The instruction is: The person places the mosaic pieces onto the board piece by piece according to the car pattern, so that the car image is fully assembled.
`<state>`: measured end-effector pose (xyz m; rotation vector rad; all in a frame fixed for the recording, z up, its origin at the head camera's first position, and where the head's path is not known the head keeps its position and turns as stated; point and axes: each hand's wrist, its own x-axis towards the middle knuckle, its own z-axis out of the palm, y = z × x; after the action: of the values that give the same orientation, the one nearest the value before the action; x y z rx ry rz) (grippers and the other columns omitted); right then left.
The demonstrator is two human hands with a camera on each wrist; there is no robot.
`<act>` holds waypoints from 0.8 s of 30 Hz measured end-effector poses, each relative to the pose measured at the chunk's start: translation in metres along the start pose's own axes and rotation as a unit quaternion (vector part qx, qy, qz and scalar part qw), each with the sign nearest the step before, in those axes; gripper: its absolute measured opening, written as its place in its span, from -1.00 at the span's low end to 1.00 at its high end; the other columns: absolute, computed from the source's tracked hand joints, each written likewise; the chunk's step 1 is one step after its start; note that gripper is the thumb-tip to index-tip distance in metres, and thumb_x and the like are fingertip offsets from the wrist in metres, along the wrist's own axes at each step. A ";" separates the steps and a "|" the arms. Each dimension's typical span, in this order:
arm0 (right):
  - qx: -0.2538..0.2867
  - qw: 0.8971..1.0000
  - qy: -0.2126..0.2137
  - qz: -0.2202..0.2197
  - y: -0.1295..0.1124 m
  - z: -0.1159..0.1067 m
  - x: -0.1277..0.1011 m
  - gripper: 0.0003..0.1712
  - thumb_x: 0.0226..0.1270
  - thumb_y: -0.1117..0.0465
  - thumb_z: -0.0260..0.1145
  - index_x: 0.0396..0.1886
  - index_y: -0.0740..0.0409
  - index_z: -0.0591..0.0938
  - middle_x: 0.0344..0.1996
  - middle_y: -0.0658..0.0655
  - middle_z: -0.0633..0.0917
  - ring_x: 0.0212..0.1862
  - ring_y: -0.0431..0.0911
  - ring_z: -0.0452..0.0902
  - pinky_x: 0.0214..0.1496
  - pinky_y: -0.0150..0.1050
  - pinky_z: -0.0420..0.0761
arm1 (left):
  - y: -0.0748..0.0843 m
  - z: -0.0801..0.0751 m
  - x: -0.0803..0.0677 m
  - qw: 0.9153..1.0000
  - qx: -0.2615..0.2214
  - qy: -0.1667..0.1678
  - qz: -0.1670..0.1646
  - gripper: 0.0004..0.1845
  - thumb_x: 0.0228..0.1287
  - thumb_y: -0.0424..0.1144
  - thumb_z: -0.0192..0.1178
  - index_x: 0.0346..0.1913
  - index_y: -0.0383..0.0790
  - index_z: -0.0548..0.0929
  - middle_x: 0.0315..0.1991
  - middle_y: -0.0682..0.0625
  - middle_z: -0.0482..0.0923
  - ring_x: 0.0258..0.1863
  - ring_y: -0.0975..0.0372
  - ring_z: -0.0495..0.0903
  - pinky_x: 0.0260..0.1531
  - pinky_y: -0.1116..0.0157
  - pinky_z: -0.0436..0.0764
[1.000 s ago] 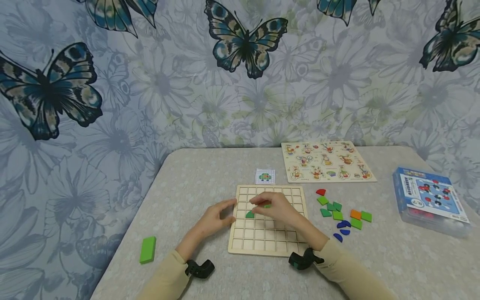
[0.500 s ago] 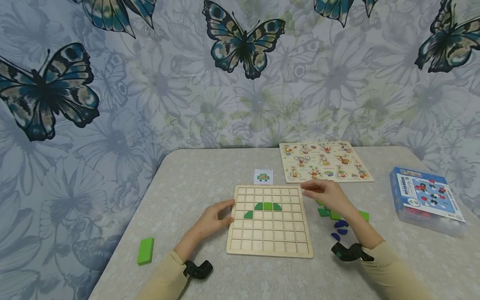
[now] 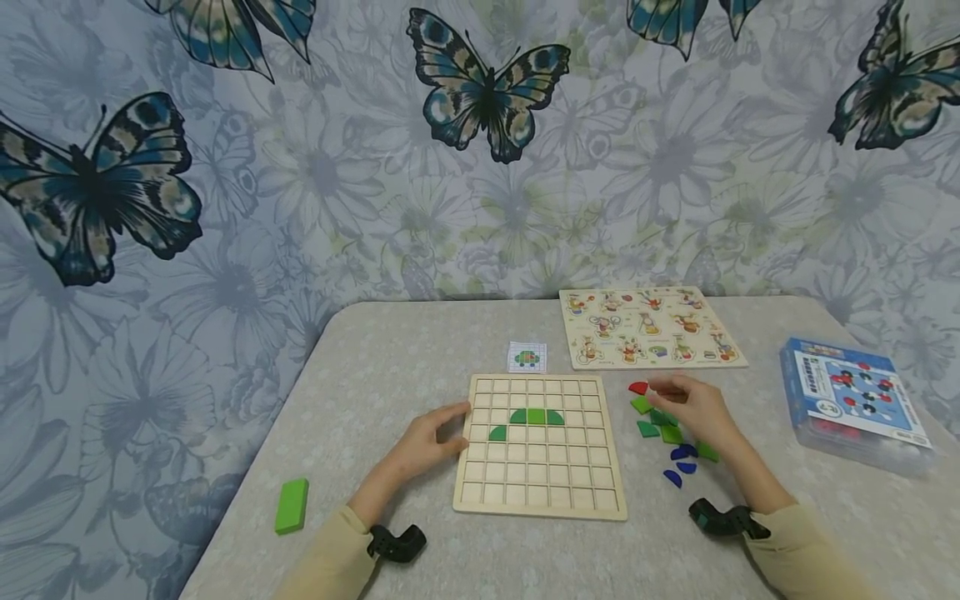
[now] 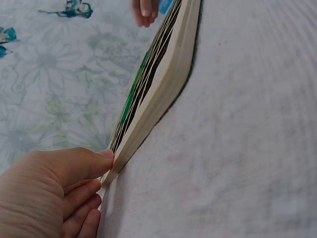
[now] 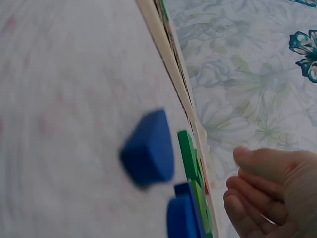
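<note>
In the head view, a wooden grid board [image 3: 540,483] lies mid-table. Green pieces sit in it: a light green square [image 3: 536,416] between two dark green rounded pieces, and another dark green rounded piece [image 3: 497,433] lower left. My left hand [image 3: 425,440] touches the board's left edge with thumb and fingertips, the fingers loosely bent. My right hand [image 3: 693,408] hovers over loose pieces right of the board; the right wrist view shows nothing between its loosely curled fingers. About it lie a red piece [image 3: 637,387], green tiles [image 3: 672,434] and blue half-rounds [image 3: 672,478]. The hand hides some pieces.
A small pattern card [image 3: 527,357] lies just beyond the board. Behind stands a flat wooden picture board [image 3: 652,327]. A clear box with a blue label [image 3: 858,408] is at the right, a green block [image 3: 292,506] at the left.
My right hand has left the grid board and moved right to the loose pieces, uncovering the row of green pieces in the board. My left hand stays at the board's edge.
</note>
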<state>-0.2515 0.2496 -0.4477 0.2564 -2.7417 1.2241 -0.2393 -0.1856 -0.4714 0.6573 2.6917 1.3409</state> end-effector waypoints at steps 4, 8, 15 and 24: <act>-0.029 0.999 0.017 -0.023 0.003 0.006 -0.001 -0.60 0.25 0.17 0.36 -0.01 0.33 0.61 -0.13 0.29 0.65 -0.13 0.12 0.61 -0.16 -0.10 0.65 | 0.000 0.001 0.001 1.000 -0.002 0.004 0.005 -0.38 0.20 -0.24 0.31 0.31 -0.30 0.40 0.29 -0.13 0.35 0.31 -0.01 0.25 0.26 0.00 0.26; -0.069 0.995 0.027 -0.070 0.006 0.010 -0.001 -0.63 0.16 0.24 0.42 -0.07 0.36 0.63 -0.18 0.30 0.67 -0.18 0.14 0.63 -0.17 -0.01 0.64 | 0.000 0.001 0.001 1.000 0.000 0.005 0.007 -0.38 0.20 -0.25 0.31 0.31 -0.30 0.40 0.29 -0.12 0.35 0.31 0.01 0.26 0.26 0.02 0.26; -0.101 0.987 0.028 -0.120 0.009 0.017 -0.001 -0.64 0.06 0.29 0.48 -0.13 0.35 0.66 -0.23 0.25 0.68 -0.22 0.10 0.63 -0.20 -0.01 0.64 | 0.001 -0.001 0.002 1.000 0.002 0.000 0.003 -0.37 0.20 -0.24 0.31 0.32 -0.29 0.39 0.29 -0.11 0.35 0.31 0.02 0.25 0.26 0.03 0.28; -0.097 0.988 0.023 -0.115 0.008 0.019 -0.001 -0.68 0.09 0.40 0.43 -0.13 0.38 0.64 -0.24 0.26 0.66 -0.23 0.12 0.61 -0.21 0.01 0.63 | -0.002 0.001 0.001 1.000 -0.003 0.000 -0.004 -0.37 0.19 -0.23 0.31 0.32 -0.28 0.39 0.30 -0.12 0.34 0.32 0.01 0.24 0.27 0.01 0.26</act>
<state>-0.2527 0.2406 -0.4661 0.4984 -2.6762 0.8872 -0.2411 -0.1856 -0.4731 0.6453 2.6859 1.3474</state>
